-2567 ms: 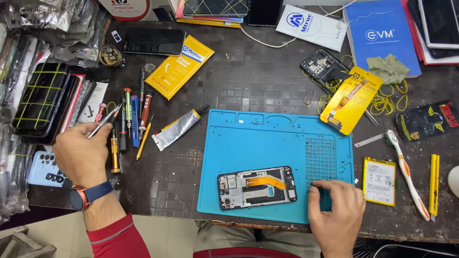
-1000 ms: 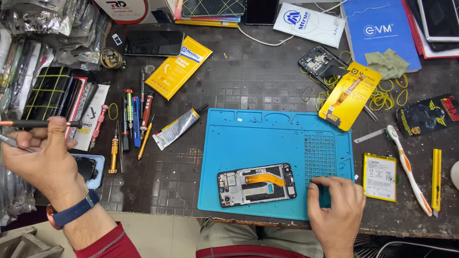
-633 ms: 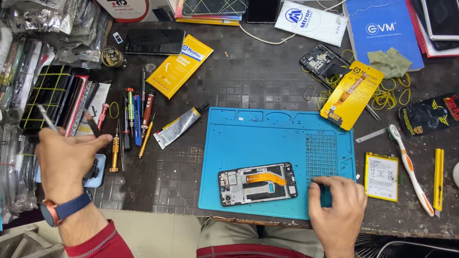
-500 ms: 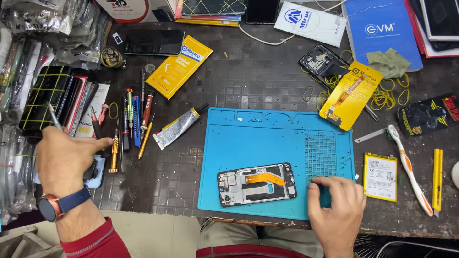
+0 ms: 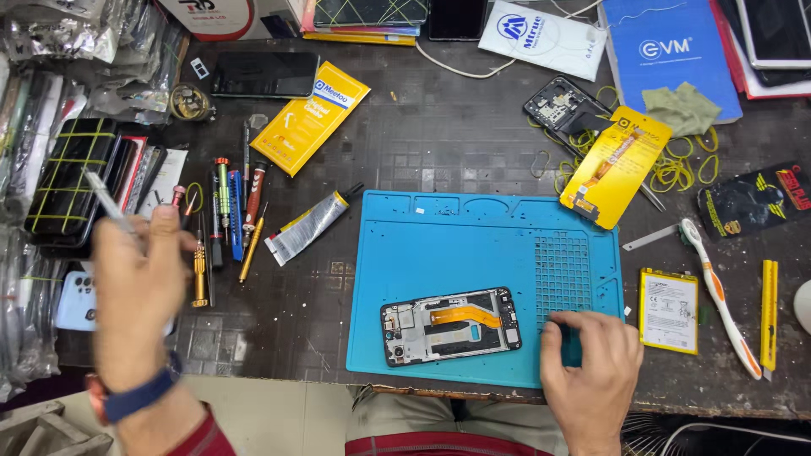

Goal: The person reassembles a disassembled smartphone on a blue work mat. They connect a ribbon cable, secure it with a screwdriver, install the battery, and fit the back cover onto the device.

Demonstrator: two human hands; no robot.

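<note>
Holding a slim silver tool [image 5: 108, 203] in my left hand [image 5: 139, 291], fingers curled about its lower end, tip slanting up and left over the stacked phones bound with yellow bands [image 5: 72, 181]; the hand is blurred, raised above the left edge of the dark worktable [image 5: 439, 135], a blue watch band [image 5: 139, 395] on the wrist; just right of it, a row of screwdrivers [image 5: 228, 211] with red, green, blue and yellow handles lying side by side; beside those, a grey glue tube [image 5: 308, 226] on a slant; my right hand [image 5: 591, 371], palm down and fingers loosely spread, holding nothing, rests on the lower right corner of the blue repair mat [image 5: 473, 245]; opened phone frame [image 5: 450, 325] with an orange flex cable flat on the mat, just left of that hand, not touching it; flat battery [image 5: 669, 310] off the mat to the right; white and orange toothbrush [image 5: 718, 291] next to it; yellow parts packet [image 5: 615, 165] overlapping the mat's upper right corner; second yellow packet [image 5: 311, 114] near the top left; yellow rubber bands [image 5: 684, 173] scattered at the upper right.
</note>
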